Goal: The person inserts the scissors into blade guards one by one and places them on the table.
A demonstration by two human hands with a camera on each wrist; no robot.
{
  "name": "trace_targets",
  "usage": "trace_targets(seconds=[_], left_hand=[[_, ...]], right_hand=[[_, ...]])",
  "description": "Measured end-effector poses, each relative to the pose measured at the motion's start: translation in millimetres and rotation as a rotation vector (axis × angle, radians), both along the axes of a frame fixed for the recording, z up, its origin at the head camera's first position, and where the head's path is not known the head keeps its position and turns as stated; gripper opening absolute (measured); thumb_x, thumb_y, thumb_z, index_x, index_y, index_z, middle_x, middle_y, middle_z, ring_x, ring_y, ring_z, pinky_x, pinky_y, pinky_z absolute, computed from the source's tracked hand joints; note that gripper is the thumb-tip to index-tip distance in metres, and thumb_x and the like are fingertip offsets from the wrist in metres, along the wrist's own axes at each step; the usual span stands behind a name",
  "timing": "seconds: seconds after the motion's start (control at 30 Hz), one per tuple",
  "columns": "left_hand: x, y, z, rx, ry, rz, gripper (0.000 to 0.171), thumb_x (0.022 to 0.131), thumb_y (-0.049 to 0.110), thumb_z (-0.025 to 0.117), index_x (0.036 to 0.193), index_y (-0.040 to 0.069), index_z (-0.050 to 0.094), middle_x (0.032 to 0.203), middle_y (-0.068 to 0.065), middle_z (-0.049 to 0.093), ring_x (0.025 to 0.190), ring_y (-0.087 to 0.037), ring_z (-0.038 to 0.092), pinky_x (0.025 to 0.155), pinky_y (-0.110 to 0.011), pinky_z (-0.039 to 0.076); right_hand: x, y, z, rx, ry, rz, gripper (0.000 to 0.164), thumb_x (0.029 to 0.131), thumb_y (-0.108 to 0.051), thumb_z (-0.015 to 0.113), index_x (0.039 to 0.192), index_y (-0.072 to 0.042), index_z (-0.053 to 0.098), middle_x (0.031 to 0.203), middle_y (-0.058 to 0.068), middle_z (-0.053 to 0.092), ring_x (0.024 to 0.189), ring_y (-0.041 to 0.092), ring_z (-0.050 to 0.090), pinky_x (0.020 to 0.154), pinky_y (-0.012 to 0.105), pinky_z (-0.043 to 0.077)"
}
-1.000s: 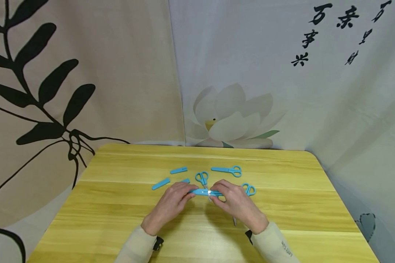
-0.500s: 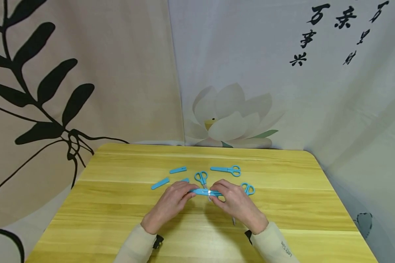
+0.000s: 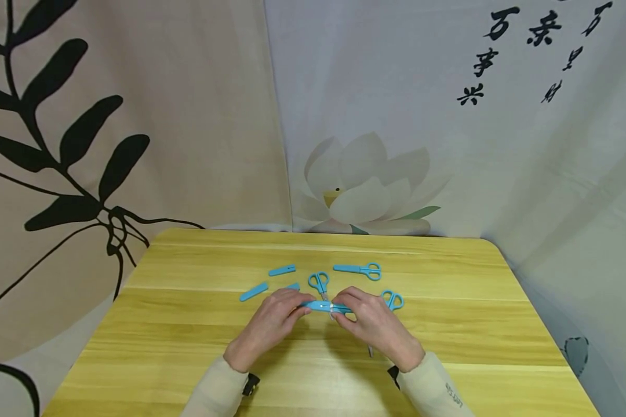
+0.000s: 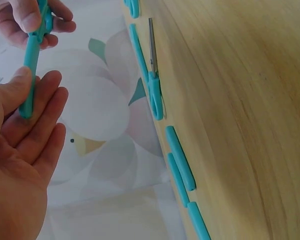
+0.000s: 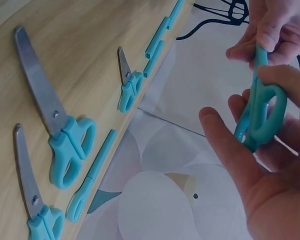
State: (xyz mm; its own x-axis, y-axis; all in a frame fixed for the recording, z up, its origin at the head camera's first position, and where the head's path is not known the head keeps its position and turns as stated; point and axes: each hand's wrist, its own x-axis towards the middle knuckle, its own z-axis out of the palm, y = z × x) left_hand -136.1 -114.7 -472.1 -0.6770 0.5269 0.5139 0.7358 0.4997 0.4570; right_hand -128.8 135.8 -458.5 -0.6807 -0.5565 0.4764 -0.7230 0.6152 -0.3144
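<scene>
Both hands hold one pair of small blue scissors in a blue blade cover above the table. My left hand point(image 3: 276, 315) pinches the end of the blade cover point(image 4: 31, 62) between thumb and fingers. At the other end, my right hand point(image 3: 372, 318) grips the blue scissors point(image 5: 257, 107) by the handle loops. In the right wrist view the cover reaches up to the handles, and no blade shows between them. Below and behind the hands, bare-bladed scissors point(image 3: 319, 282) lie on the table. Another pair of scissors point(image 3: 393, 299) is partly hidden by my right hand.
Loose blade covers point(image 3: 283, 270) lie on the wooden table point(image 3: 188, 347), left of centre. Covered scissors point(image 3: 357, 269) lie toward the back. In the right wrist view, larger-looking bare scissors point(image 5: 72, 145) lie near the camera. A printed cloth point(image 3: 214, 116) hangs behind the table.
The hands and the held scissors stay almost still, dipping by a very slight amount. The whole head view shifts a little.
</scene>
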Motion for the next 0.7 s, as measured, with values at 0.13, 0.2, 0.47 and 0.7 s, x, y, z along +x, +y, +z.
trace_targets(seconds=[0.13, 0.2, 0.47, 0.7], left_hand=[[-0.1, 0.6, 0.0, -0.006, -0.013, -0.019, 0.014, 0.097, 0.011, 0.073, 0.110, 0.010, 0.076, 0.101, 0.004, 0.077, 0.089, -0.011, 0.068, 0.082, -0.035, 0.058], [-0.1, 1.0, -0.5, -0.003, -0.015, -0.026, 0.014, 0.097, 0.012, 0.072, 0.110, 0.009, 0.076, 0.101, 0.003, 0.076, 0.088, -0.011, 0.068, 0.080, -0.033, 0.058], [-0.4, 1.7, -2.8, 0.013, -0.008, -0.035, 0.014, 0.096, 0.010, 0.073, 0.110, 0.009, 0.076, 0.100, 0.003, 0.076, 0.087, -0.011, 0.067, 0.076, -0.030, 0.057], [0.3, 2.2, -1.8, -0.008, 0.005, -0.045, 0.014, 0.097, 0.011, 0.073, 0.111, 0.008, 0.076, 0.099, 0.002, 0.076, 0.084, -0.010, 0.066, 0.076, -0.030, 0.057]], right_hand=[[0.2, -0.6, 0.2, -0.001, 0.007, 0.000, 0.021, 0.088, -0.016, 0.086, 0.105, -0.009, 0.076, 0.107, 0.001, 0.072, 0.088, 0.013, 0.072, 0.072, 0.024, 0.060], [0.3, -1.0, 0.4, -0.005, 0.015, 0.001, 0.022, 0.087, -0.016, 0.086, 0.105, -0.008, 0.076, 0.107, 0.001, 0.073, 0.089, 0.014, 0.073, 0.073, 0.025, 0.060], [0.6, -1.6, -1.8, -0.026, 0.031, 0.002, 0.023, 0.086, -0.016, 0.087, 0.105, -0.008, 0.076, 0.106, 0.003, 0.073, 0.089, 0.014, 0.073, 0.073, 0.024, 0.060], [1.7, -0.6, -3.1, -0.059, -0.027, -0.005, 0.035, 0.086, -0.015, 0.087, 0.115, -0.005, 0.071, 0.109, 0.005, 0.074, 0.091, 0.019, 0.074, 0.074, 0.028, 0.061]])
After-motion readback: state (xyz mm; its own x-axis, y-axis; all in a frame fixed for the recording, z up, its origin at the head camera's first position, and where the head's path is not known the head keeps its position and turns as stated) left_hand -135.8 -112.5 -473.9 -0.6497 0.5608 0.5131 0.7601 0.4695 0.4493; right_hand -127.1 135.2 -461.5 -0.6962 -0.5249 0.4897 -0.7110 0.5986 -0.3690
